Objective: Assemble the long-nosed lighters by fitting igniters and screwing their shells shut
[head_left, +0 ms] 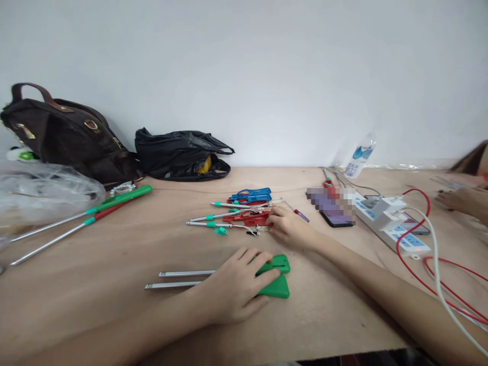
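My open left hand (236, 285) lies flat on the near green-handled metal rods (277, 291), while my right hand (288, 226) fingers the farther red-and-blue plastic tool pile (249, 218), grip unclear.

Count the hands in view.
3. The left hand rests on the green tool, the right hand touches the red tool pile, and another person's hand sits at the far right; their other may be hidden.

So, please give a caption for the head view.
Left hand on green tool, right hand at pile of red tools.

A green-handled tool (277, 290) lies flat, red tools (253, 219) piled beyond.
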Demonstrator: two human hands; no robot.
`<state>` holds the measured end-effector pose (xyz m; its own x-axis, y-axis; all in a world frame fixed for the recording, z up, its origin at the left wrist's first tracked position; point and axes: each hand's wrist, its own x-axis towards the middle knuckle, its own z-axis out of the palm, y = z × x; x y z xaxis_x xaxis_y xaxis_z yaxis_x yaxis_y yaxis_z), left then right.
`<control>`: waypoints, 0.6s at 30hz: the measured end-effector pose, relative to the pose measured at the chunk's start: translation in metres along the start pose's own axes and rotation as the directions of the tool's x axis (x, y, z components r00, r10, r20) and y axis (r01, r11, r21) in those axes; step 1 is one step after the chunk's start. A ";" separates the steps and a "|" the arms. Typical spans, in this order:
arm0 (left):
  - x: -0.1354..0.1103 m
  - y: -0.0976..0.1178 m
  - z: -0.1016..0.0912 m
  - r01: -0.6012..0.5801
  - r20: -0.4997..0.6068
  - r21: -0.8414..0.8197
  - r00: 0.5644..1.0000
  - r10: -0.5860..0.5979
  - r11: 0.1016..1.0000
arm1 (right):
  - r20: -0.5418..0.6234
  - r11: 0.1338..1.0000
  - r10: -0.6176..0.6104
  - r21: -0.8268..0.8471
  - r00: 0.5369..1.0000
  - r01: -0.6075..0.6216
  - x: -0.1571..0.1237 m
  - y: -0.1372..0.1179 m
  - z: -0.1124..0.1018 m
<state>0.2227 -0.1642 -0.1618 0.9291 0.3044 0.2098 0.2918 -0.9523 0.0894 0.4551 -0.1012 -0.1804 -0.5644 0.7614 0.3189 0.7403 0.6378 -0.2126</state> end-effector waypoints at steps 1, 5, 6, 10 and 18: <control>0.000 0.000 0.000 -0.001 0.000 -0.002 1.000 0.001 1.000 | 0.004 1.000 0.002 0.016 1.000 -0.002 0.000 0.001 0.000; 0.001 0.000 0.001 0.002 0.005 -0.004 1.000 -0.001 1.000 | -0.013 0.999 0.017 0.049 1.000 -0.017 0.004 0.006 0.003; 0.001 0.000 0.001 0.002 0.006 -0.001 1.000 -0.002 1.000 | -0.024 0.999 0.020 0.042 1.000 -0.019 0.005 0.007 0.005; 0.001 0.000 0.001 -0.010 -0.003 0.011 1.000 0.010 1.000 | -0.055 1.000 0.007 0.012 0.998 -0.007 0.009 0.010 0.010; 0.000 -0.002 0.003 -0.018 -0.021 0.012 1.000 0.018 1.000 | -0.035 0.994 -0.002 -0.108 0.999 -0.002 0.013 0.013 0.013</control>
<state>0.2231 -0.1623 -0.1652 0.9292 0.2875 0.2323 0.2780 -0.9578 0.0735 0.4522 -0.0814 -0.1904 -0.5527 0.7554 0.3519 0.7763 0.6203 -0.1123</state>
